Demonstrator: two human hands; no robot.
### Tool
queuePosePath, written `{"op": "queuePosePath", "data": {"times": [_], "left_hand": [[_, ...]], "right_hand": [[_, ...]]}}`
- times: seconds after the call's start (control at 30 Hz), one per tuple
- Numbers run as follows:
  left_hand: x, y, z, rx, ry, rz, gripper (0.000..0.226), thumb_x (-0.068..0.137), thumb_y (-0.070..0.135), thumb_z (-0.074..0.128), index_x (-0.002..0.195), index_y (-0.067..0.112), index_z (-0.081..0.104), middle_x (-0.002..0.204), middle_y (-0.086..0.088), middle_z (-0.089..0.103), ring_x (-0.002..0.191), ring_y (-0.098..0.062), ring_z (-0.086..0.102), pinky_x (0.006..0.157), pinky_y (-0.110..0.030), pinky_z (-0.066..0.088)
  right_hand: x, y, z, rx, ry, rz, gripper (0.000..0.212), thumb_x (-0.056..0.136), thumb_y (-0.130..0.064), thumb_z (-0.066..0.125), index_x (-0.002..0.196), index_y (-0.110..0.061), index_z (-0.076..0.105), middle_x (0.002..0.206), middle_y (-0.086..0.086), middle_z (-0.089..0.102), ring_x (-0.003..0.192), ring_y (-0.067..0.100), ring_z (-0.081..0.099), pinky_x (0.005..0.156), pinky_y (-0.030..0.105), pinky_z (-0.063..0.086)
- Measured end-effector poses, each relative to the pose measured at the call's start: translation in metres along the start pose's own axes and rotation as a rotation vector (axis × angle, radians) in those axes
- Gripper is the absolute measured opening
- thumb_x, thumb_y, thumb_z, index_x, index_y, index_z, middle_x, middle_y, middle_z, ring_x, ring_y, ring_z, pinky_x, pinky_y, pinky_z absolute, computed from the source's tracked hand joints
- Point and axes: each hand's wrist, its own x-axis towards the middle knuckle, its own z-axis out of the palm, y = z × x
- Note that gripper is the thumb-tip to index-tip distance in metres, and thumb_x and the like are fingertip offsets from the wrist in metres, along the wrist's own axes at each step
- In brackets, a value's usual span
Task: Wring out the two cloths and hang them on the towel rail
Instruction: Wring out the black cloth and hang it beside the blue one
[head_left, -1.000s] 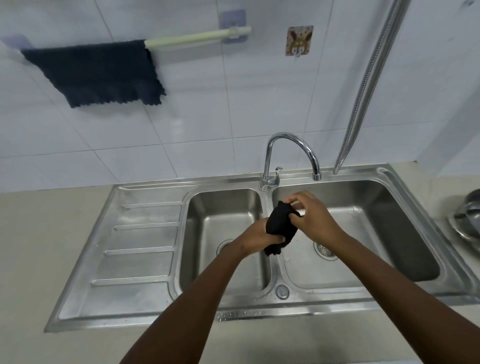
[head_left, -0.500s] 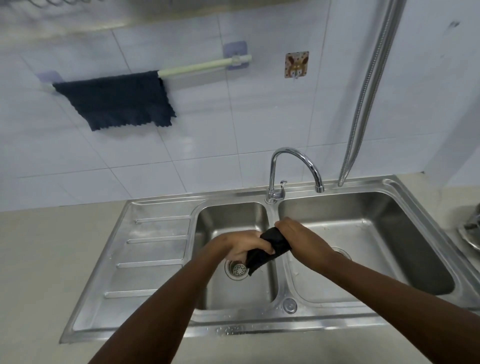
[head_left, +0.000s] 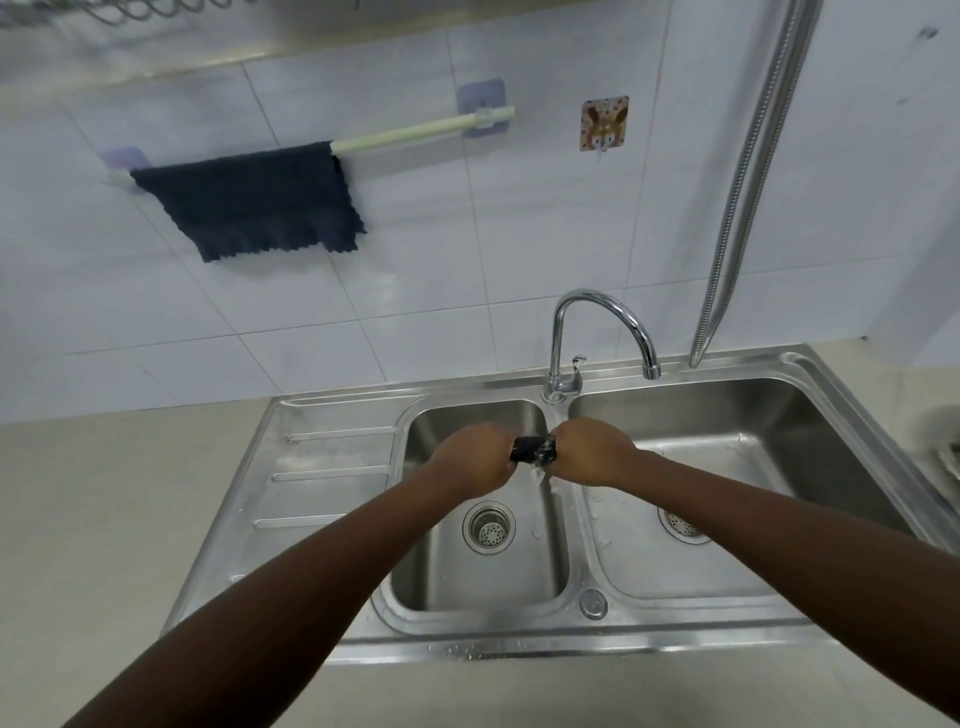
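Observation:
A dark wet cloth (head_left: 533, 449) is twisted tight between my two fists over the left basin of the steel sink (head_left: 343, 499). My left hand (head_left: 470, 460) grips its left end and my right hand (head_left: 592, 451) grips its right end. Only a short bit of cloth shows between them, and water runs down from it. A second dark blue cloth (head_left: 254, 200) hangs spread over the left part of the pale towel rail (head_left: 421, 130) on the tiled wall. The rail's right part is bare.
A chrome tap (head_left: 597, 332) stands behind the divider between the two basins. A metal hose (head_left: 743, 182) hangs down the wall at the right. A small picture hook (head_left: 604, 124) sits right of the rail. Metal dishes (head_left: 948, 452) lie at the right edge.
My hands have pulled the cloth into a tight horizontal twist over the left basin, and water now runs from it. The view has tilted up, showing more wall.

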Motion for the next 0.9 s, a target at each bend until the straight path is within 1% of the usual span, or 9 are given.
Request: {"op": "queuePosePath", "data": {"times": [0.13,0.2,0.27,0.33,0.47,0.6,0.67,0.77,0.9], "left_hand": [[0.0,-0.006,0.008,0.06,0.059,0.018,0.017,0.089,0.026,0.051,0.097,0.013,0.06,0.091,-0.01,0.07,0.081,-0.031,0.066,0.067,-0.037,0.05],[0.001,-0.009,0.006,0.067,-0.006,-0.004,0.016,0.089,0.026,0.051,0.091,0.013,0.06,0.086,-0.009,0.068,0.076,-0.029,0.065,0.064,-0.035,0.049],[0.003,-0.009,-0.003,0.037,-0.15,-0.047,0.016,0.089,0.023,0.052,0.078,0.011,0.056,0.073,-0.006,0.061,0.067,-0.025,0.059,0.058,-0.031,0.043],[0.006,-0.01,-0.014,-0.165,-0.35,-0.122,0.02,0.088,0.019,0.052,0.069,0.012,0.052,0.066,-0.004,0.057,0.06,-0.022,0.056,0.053,-0.027,0.042],[0.007,-0.023,-0.029,-0.74,-0.659,-0.318,0.007,0.091,0.015,0.055,0.087,0.009,0.054,0.073,-0.006,0.063,0.069,-0.02,0.069,0.057,-0.026,0.056],[0.003,-0.031,-0.041,-0.951,-0.724,-0.36,0.013,0.091,0.015,0.062,0.098,0.008,0.053,0.069,-0.006,0.06,0.059,-0.017,0.067,0.055,-0.026,0.057],[0.002,-0.029,-0.047,-0.931,-0.722,-0.352,0.012,0.09,0.017,0.064,0.09,0.011,0.053,0.061,-0.001,0.052,0.047,-0.008,0.051,0.044,-0.018,0.047],[0.001,-0.027,-0.052,-0.638,-0.618,-0.304,0.015,0.088,0.026,0.064,0.089,0.014,0.055,0.061,0.002,0.049,0.044,-0.007,0.039,0.038,-0.016,0.033],[-0.001,-0.018,-0.046,-0.229,-0.355,-0.23,0.021,0.082,0.031,0.06,0.086,0.011,0.061,0.072,-0.003,0.058,0.067,-0.021,0.053,0.059,-0.029,0.043]], "right_hand": [[0.003,-0.007,-0.007,0.368,-0.242,0.12,0.014,0.073,-0.022,0.064,0.072,-0.009,0.059,0.057,0.001,0.05,0.048,0.014,0.046,0.046,0.024,0.032],[0.004,-0.008,-0.006,0.35,-0.267,0.103,0.02,0.075,-0.025,0.066,0.08,-0.006,0.063,0.063,0.003,0.053,0.055,0.017,0.053,0.048,0.024,0.036],[0.005,-0.008,0.001,0.139,-0.107,-0.001,0.028,0.076,-0.031,0.066,0.086,-0.005,0.067,0.082,0.008,0.056,0.081,0.026,0.06,0.059,0.029,0.042],[0.003,-0.012,0.006,-0.138,0.165,-0.14,0.025,0.077,-0.027,0.063,0.093,-0.008,0.066,0.105,0.012,0.051,0.1,0.03,0.052,0.07,0.037,0.047],[-0.006,-0.021,0.001,-0.114,0.39,-0.331,0.048,0.074,-0.002,0.063,0.12,-0.008,0.05,0.114,0.014,0.055,0.098,0.032,0.054,0.07,0.044,0.05],[-0.006,-0.028,-0.002,-0.165,0.438,-0.402,0.036,0.074,0.01,0.05,0.106,-0.006,0.055,0.102,0.016,0.059,0.089,0.035,0.055,0.064,0.047,0.049],[-0.003,-0.031,-0.004,-0.181,0.429,-0.362,0.031,0.077,0.008,0.047,0.105,-0.003,0.052,0.103,0.019,0.057,0.091,0.036,0.053,0.067,0.049,0.05],[-0.002,-0.03,-0.008,-0.236,0.387,-0.298,0.026,0.081,-0.004,0.049,0.107,-0.007,0.047,0.097,0.016,0.061,0.084,0.034,0.059,0.062,0.042,0.048],[0.001,-0.032,-0.018,-0.324,0.292,-0.201,0.022,0.082,-0.022,0.054,0.102,-0.012,0.055,0.087,0.011,0.069,0.078,0.032,0.065,0.062,0.035,0.046]]}}
